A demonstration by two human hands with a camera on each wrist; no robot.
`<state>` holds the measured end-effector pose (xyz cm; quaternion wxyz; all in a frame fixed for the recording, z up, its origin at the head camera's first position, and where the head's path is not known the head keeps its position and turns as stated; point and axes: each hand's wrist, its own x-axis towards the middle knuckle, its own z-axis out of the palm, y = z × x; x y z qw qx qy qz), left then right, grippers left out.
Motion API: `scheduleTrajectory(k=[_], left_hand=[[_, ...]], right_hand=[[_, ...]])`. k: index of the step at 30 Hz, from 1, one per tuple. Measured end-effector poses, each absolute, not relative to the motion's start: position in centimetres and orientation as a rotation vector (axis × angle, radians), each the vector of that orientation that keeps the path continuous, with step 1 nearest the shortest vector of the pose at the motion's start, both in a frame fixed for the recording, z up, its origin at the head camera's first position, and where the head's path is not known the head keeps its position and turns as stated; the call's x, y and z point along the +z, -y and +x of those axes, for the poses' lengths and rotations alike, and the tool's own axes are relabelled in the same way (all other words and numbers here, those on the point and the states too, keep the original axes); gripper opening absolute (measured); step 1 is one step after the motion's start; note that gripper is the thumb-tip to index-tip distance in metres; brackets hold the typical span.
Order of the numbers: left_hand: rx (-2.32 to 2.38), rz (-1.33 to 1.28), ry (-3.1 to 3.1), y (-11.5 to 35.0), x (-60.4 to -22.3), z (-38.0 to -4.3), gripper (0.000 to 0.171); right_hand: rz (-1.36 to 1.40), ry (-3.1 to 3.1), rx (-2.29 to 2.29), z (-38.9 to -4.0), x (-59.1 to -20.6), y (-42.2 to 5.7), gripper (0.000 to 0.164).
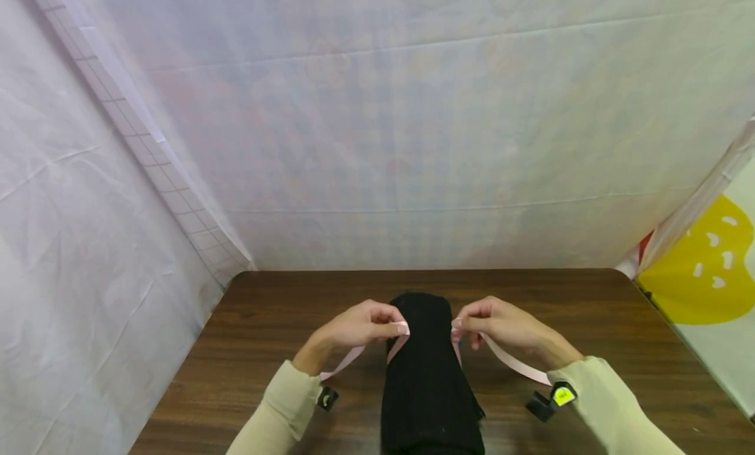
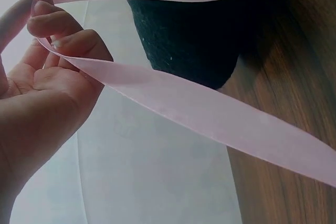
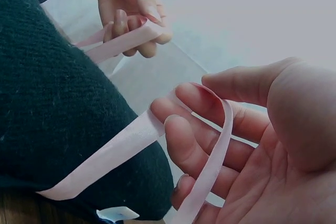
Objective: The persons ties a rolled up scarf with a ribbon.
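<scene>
Both grips pinch pink ribbon (image 2: 184, 99); left hand (image 1: 361, 325) and right hand (image 1: 510, 325) flank black knit roll (image 1: 430, 386) lying on table (image 1: 265, 324). I reckon uneven pull could twist ribbon or shift roll; ribbon's run underneath hidden, possibly off-centre.

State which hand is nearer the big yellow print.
Right. The right hand is at the side of the black roll facing the yellow print; the left hand is farther away, at the roll's opposite side.

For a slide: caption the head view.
Left hand and right hand pinch pink ribbon at either side of a black fabric bundle on a brown table.
</scene>
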<state>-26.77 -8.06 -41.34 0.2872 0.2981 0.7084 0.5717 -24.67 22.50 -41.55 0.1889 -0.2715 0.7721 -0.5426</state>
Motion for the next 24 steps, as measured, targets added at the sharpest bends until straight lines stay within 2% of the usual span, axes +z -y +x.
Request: scheduleTrajectory(k=[15, 24], left_hand=[[1.382, 0.957, -2.111, 6.2, -41.5, -26.9, 0.013], [1.533, 0.819, -2.120, 4.8, -42.1, -26.4, 0.013]], right_hand=[[-0.833, -2.227, -1.463, -25.2, -41.0, -20.7, 0.024], [-0.827, -2.166, -1.523, -25.2, -40.8, -19.6, 0.024]])
